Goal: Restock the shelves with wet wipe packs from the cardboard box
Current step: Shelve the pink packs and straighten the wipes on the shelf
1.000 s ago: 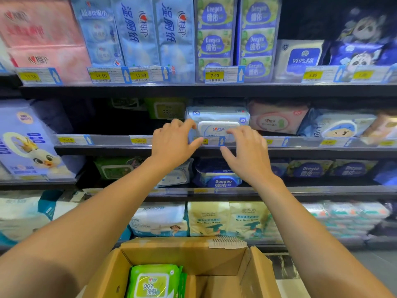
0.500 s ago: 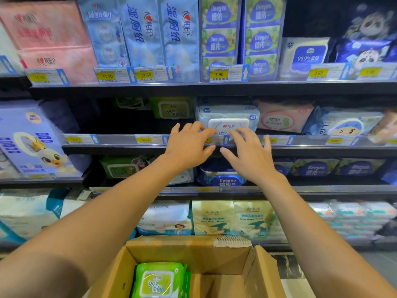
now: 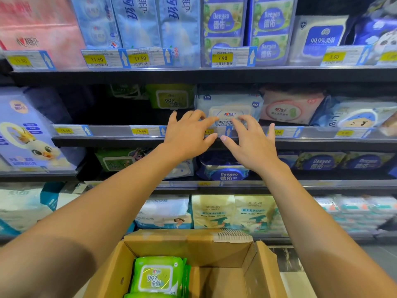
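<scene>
Both hands, left hand and right hand, fingers spread, seemingly touch the shelved blue pack; green packs remain in the near cardboard box.

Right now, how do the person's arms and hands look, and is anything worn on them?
The left arm and the right arm are bare as far up as the view reaches: no sleeves show. The left hand and the right hand wear no gloves, and I see no watch, bracelet or ring.
</scene>
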